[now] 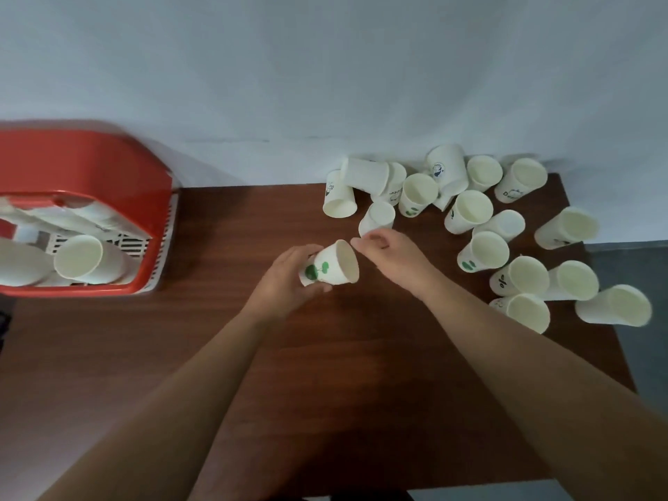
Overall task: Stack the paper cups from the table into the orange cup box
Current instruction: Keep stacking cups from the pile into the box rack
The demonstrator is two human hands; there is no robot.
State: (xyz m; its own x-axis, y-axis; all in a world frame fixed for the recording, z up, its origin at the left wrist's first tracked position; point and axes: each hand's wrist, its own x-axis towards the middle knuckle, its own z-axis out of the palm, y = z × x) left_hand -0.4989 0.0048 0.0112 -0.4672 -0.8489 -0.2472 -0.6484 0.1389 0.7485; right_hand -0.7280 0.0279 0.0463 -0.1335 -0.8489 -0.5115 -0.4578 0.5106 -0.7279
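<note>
My left hand (289, 280) grips a white paper cup with a green print (330, 265), held tilted on its side above the middle of the table, mouth facing right. My right hand (388, 253) hovers just right of that cup's rim, fingers loosely curled, holding nothing. Right behind its fingertips a cup lies on its side (377, 218). Several more paper cups (473, 211) lie scattered over the table's right part. The orange cup box (94, 168) stands at the left edge with cups (79, 262) lying inside it.
The dark wooden table (253, 356) ends at a pale wall (325, 85) behind. Its right edge drops to a grey floor (636, 301), and a cup (614, 310) lies close to that edge.
</note>
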